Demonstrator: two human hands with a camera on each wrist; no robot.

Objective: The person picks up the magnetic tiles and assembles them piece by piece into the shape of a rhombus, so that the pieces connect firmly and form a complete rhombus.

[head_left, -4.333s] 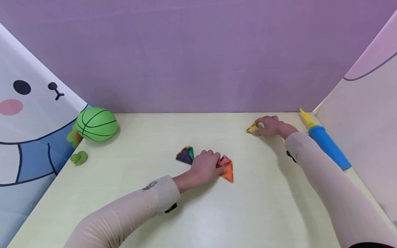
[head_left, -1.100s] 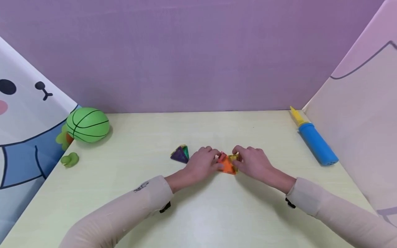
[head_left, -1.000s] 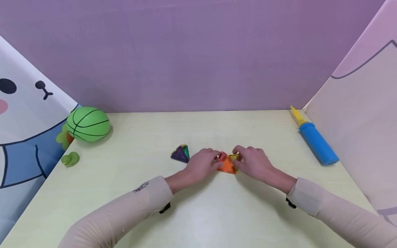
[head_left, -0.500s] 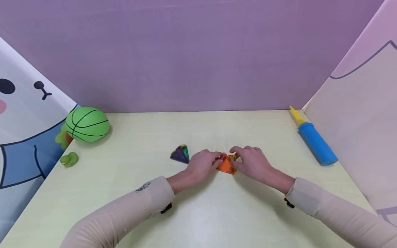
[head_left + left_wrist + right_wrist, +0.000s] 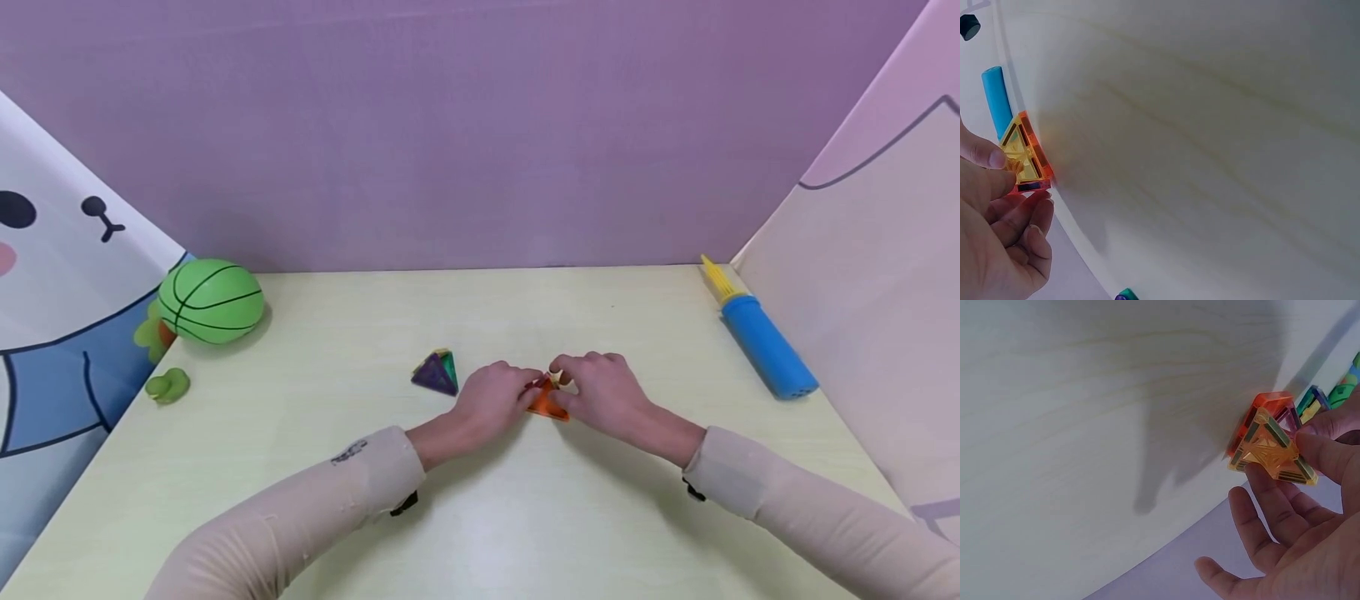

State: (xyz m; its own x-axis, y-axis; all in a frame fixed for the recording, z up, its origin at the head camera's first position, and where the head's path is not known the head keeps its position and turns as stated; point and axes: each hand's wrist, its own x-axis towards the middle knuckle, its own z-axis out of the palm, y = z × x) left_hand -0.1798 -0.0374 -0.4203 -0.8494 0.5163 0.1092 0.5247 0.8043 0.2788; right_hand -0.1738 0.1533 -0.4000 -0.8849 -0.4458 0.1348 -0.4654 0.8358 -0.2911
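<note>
My left hand [image 5: 489,402] holds the pink triangular magnetic tile [image 5: 1032,186], which leans together with an orange triangular magnetic tile [image 5: 546,406]. From the other side, my right hand [image 5: 602,393] pinches a yellow triangular magnetic tile [image 5: 1266,449] against the orange and pink ones. The three stand as a small pyramid shape, and in the head view the fingers hide most of the yellow tile. Left of my left hand sits another small pyramid of tiles, with a purple face [image 5: 433,375] and a green face [image 5: 449,364] showing.
A green ball [image 5: 212,302] with black lines lies at the back left, with a small green toy duck [image 5: 168,386] in front of it. Along the right edge lies a blue pump [image 5: 768,346] with a yellow end. A purple wall [image 5: 480,142] rises behind the table.
My right hand has brought the yellow tile from the back right to the orange and pink tiles. Over the last second it shifted slightly left, and the tiles closed together.
</note>
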